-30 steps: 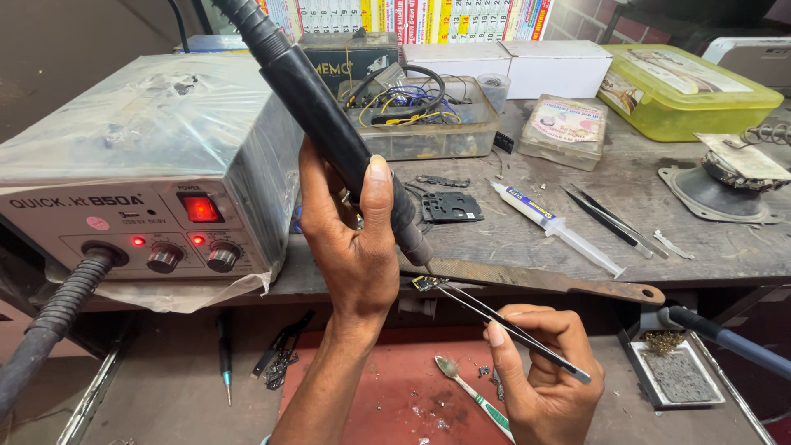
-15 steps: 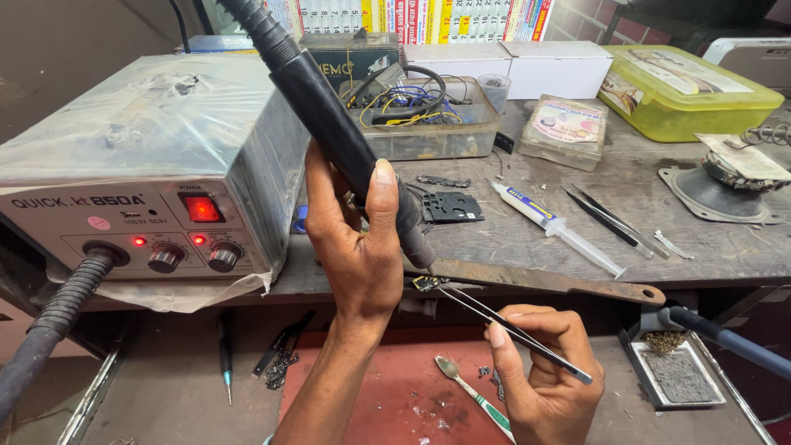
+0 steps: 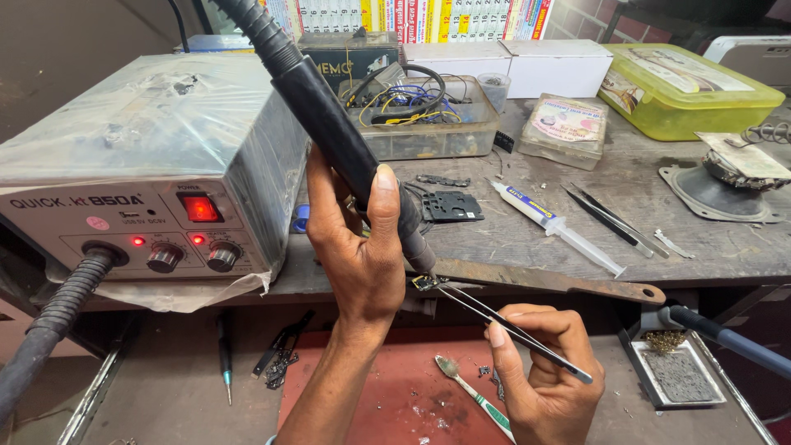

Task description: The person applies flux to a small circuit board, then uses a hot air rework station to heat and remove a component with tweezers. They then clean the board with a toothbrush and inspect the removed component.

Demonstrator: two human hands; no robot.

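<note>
The person's left hand (image 3: 362,255) is wrapped firmly around the black hot-air handpiece (image 3: 346,148), thumb laid up along the barrel, so the nozzle points steeply down at the front edge of the bench (image 3: 725,247); gripping that low on the barrel looks like a way to keep the tip steady. The right hand (image 3: 544,379) is closed in a pinch around a pair of slim black tweezers (image 3: 511,330), held low and slanted up to the left so that their tips meet a tiny component (image 3: 426,283) right under the nozzle, just beside the left palm. That small part sits in the air above the red mat (image 3: 395,395), clamped in the tweezer tips rather than lying on anything, which keeps fingers away from the heat. The handpiece's ribbed hose runs up and out of view, while a second corrugated hose plugs into the grey rework station (image 3: 140,189) on the left, whose red switch and small lamps are lit. Behind the hands lie a rusty flat blade (image 3: 560,282), a syringe of paste (image 3: 560,227) and spare tweezers (image 3: 610,218), all within easy reach. A toothbrush (image 3: 474,395) rests on the mat near the right wrist, among specks of debris.
</note>
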